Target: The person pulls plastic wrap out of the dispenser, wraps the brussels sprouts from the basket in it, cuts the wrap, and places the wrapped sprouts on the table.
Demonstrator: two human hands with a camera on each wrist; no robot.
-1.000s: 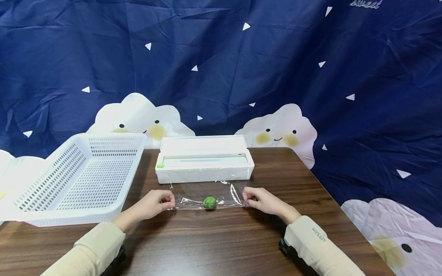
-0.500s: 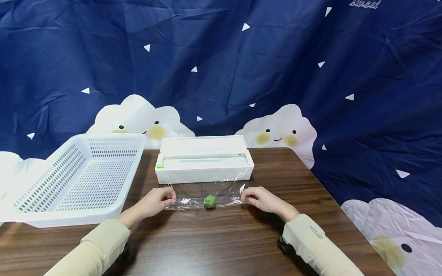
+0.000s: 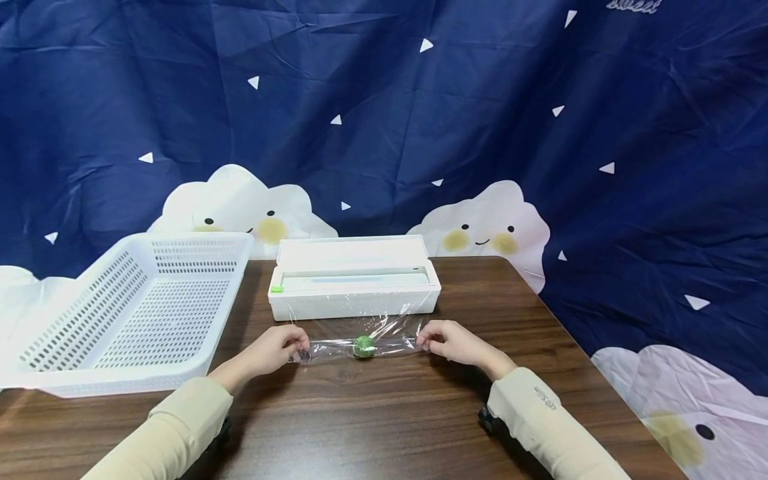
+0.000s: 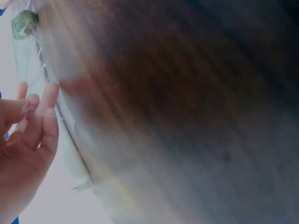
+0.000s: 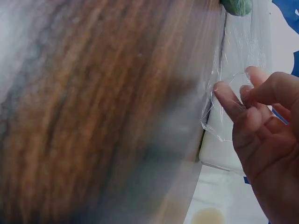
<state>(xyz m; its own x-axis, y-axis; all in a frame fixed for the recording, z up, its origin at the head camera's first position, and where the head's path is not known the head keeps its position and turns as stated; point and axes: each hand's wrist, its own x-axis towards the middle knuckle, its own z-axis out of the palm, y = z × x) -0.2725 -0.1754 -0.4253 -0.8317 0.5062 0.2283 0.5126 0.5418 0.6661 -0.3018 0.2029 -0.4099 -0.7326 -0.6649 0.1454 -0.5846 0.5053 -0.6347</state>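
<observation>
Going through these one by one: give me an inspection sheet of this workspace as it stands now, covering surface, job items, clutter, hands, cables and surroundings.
Surface: dark wood-grain table.
Job items: clear film stretched between the hands, in front of a white box with its lid raised; round green vegetable midway along the film, over or under it unclear.
Clutter: white perforated basket, left of the box.
Hands: left hand and right hand each pinch one side of the film.
Cables: nothing seen.
Surroundings: blue cloth backdrop with smiling white clouds.
</observation>
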